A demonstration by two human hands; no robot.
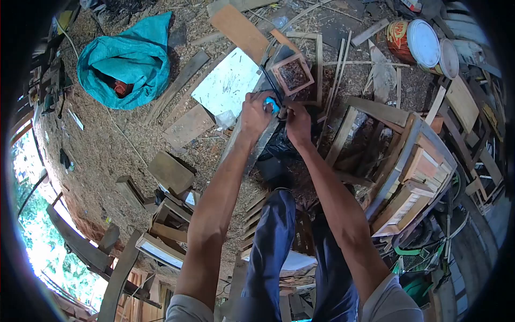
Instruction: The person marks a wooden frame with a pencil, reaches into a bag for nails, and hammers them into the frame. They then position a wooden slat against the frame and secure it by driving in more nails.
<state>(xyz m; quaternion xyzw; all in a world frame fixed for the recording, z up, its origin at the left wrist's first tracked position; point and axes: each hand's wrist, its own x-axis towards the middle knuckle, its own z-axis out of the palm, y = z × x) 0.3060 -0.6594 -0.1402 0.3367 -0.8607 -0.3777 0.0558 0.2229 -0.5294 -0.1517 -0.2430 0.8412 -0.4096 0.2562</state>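
Observation:
My left hand (256,114) is closed round a small bright blue object (272,105), whose kind I cannot make out. Close by on the right, my right hand (298,124) has its fingers pressed together; whatever they pinch is hidden. A thin dark bar (272,80) runs up and away from between the hands. Under them lies a long greyish plank (264,140). Just beyond the fingers is a small square wooden frame (277,68). To the left of my left hand lies a white, marked board (228,80).
A teal sack (126,53) lies far left. Paint buckets (424,43) stand at the upper right. A wooden crate-like structure (413,172) is on the right, small wooden boxes (170,170) on the left. Scrap wood and shavings cover the ground.

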